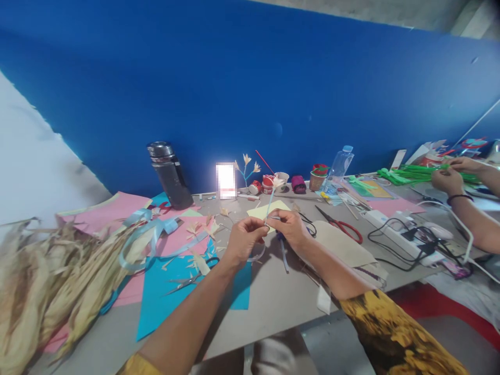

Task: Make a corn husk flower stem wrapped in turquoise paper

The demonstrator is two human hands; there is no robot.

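Over the middle of the table, my left hand (247, 238) and my right hand (289, 225) meet with fingertips pinched around the stem of a handmade flower (277, 183). The flower stands upright above my fingers, with pale husk-like petals and a light blue wrapped stem. A thin pale strip (257, 254) curls below my left fingers. Under my left forearm lie dark-handled scissors (187, 282) on a blue paper sheet (156, 297). A yellow paper (258, 211) lies behind my hands. Similar finished-looking flowers (247, 160) stand at the back.
Dried corn husks (42, 281) and a light blue ribbon roll (128, 255) lie at left, near a dark thermos (172, 177). Red-handled scissors (347, 229), a plastic bottle (340, 166) and a power strip (402, 237) with cables are at right. Another person's hands (449, 182) handle green stems.
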